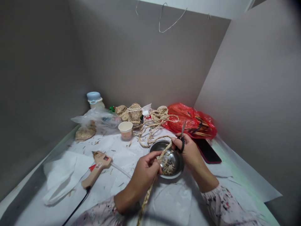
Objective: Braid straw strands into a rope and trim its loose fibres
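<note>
My left hand [150, 164] is closed in a pinch on a braided straw cord [146, 197], which runs down to the bottom edge and up across the bowl. A small pair of scissors [181, 142] with black handles is held in my right hand [188, 149], blades pointing up. The thumb and fingertips of that hand also meet the cord near its upper bend. Below both hands is a metal bowl [180, 166] with straw clippings [168, 166] inside. From the bend, the cord leads back toward loose loops [150, 130] on the table.
A glue gun [98, 168] with a black cable lies at the left, near crumpled white paper [66, 172]. Behind are a paper cup [125, 130], woven straw pieces [134, 113], a clear bag [101, 117] and a blue-lidded bottle [94, 99]. A red bag [181, 114] and phone [208, 150] lie right.
</note>
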Demonstrator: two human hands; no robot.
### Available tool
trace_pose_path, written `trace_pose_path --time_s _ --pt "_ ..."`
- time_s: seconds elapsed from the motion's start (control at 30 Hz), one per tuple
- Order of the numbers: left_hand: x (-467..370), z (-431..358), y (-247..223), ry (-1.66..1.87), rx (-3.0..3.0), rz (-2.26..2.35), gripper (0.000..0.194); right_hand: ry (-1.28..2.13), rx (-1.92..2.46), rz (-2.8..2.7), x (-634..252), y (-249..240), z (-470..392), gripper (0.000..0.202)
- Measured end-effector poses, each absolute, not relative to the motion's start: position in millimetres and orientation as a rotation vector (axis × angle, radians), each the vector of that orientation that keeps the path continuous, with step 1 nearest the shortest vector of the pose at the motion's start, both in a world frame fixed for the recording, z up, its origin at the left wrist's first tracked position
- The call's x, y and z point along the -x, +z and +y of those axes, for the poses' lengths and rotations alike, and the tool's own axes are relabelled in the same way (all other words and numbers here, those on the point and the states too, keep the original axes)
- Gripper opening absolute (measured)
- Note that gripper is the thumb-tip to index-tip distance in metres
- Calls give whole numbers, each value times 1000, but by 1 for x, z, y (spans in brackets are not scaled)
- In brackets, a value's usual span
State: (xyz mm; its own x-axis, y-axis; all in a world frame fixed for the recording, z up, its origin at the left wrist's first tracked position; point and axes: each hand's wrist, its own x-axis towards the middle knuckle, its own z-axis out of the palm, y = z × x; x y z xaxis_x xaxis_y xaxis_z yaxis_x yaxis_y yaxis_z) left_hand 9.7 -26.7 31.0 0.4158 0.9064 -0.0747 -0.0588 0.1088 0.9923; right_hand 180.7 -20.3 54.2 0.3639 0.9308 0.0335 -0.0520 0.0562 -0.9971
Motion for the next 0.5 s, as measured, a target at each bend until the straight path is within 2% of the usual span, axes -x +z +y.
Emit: trace_pose_path --time_s 0.2,0.5 --pt "-6 -27 32 748 -1104 668 35 996 1182 -912 -173 39 -19 45" --pt "-8 -17 28 723 -997 701 26 897 1248 -1053 -163 36 -25 38"
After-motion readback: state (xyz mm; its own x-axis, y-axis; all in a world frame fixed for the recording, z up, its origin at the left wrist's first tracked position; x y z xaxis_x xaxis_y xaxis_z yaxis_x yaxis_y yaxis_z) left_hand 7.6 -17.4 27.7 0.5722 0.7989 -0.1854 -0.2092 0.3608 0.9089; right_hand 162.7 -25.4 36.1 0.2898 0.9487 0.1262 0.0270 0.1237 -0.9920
